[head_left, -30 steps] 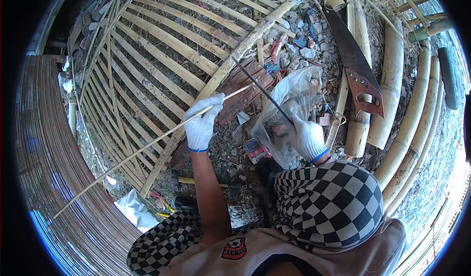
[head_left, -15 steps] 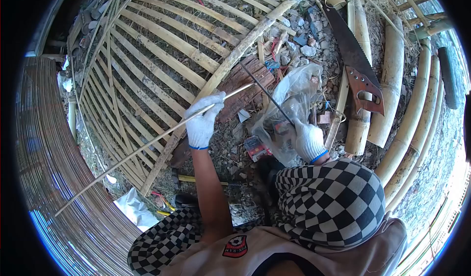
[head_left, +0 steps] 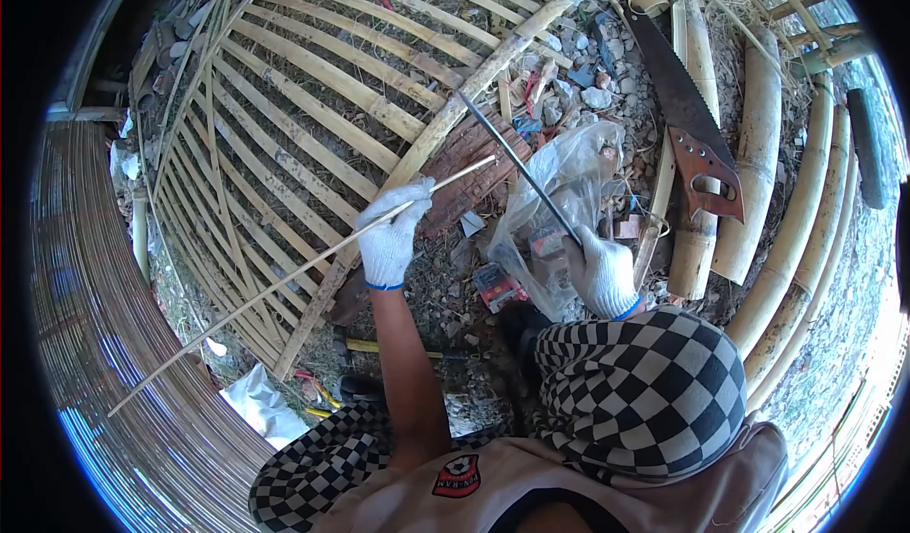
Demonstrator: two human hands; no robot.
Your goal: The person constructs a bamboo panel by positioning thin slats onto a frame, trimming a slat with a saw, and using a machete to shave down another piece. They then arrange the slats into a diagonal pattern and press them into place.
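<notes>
With the left hand (head_left: 389,239) closed on a bamboo strip (head_left: 284,282) and the right hand (head_left: 604,272) gripping a long blade (head_left: 517,161), trimming appears underway; the blade must next meet the strip beyond the left grip.

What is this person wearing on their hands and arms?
Both the left hand and the right hand wear white knitted work gloves, each edged with a thin blue band at the cuff. The left forearm is bare, with no sleeve showing below the elbow. The right forearm is hidden behind a checkered knee.
</notes>
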